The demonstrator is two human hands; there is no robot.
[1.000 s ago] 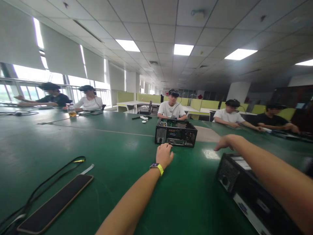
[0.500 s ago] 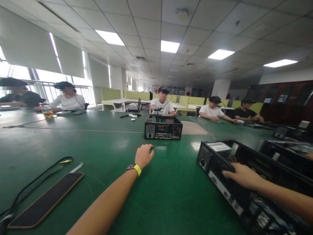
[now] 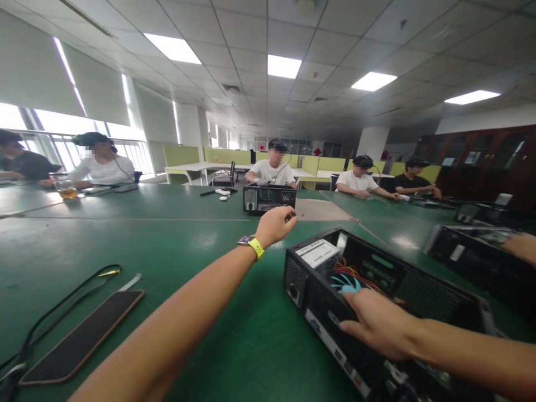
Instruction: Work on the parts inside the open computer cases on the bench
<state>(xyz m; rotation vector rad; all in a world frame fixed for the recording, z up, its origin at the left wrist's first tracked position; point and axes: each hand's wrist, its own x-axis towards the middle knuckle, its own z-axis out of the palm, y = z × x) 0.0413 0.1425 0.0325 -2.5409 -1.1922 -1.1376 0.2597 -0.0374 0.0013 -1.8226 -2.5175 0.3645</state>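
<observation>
An uncovered black computer case (image 3: 310, 290) lies tilted across the green table at front right. Inside it show a labelled power supply (image 3: 317, 253), a light-blue fan (image 3: 345, 283) and red and yellow wires. My right hand (image 3: 372, 321) grips the near wall of this case, thumb outside and fingers over the edge into it. My left hand (image 3: 275, 226), with a yellow-strapped watch (image 3: 253, 244) at the wrist, hovers beyond the case's back left corner. Its fingers are loosely bent and apart, with nothing in them.
A second computer case (image 3: 251, 200) stands across the table before a seated person (image 3: 274, 170). Another case (image 3: 464, 251) is at right, with another person's hand (image 3: 521, 245) at it. A dark flat board (image 3: 84, 340) and black strap (image 3: 46, 307) lie at left.
The near computer case has slid left and toward the table's middle with my right hand on it. My left hand has moved right and up in view.
</observation>
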